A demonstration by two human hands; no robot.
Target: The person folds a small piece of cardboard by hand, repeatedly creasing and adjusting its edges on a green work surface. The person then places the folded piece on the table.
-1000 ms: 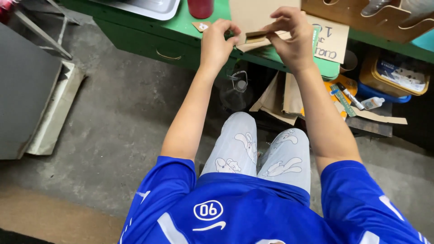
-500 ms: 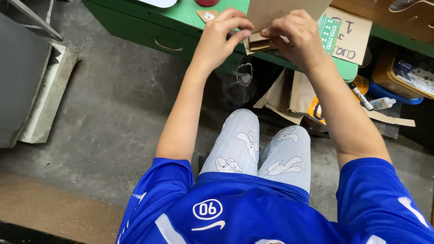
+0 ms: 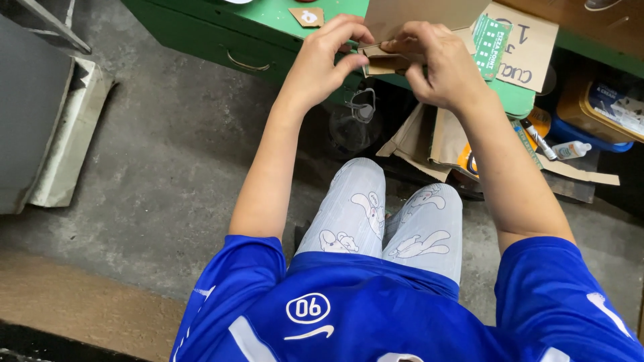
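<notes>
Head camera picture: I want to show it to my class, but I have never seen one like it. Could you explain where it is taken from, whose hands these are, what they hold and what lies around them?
The camera sits on a person's head and looks down, so you see their own arms, blue shirt and patterned trousers. There is no machine, only two bare hands. The left hand and right hand together pinch a small folded piece of brown cardboard at the edge of a green table. On the table lie a small cardboard scrap, a green printed card and a brown sheet with handwriting. Below, on the concrete floor, lie more cardboard pieces.
</notes>
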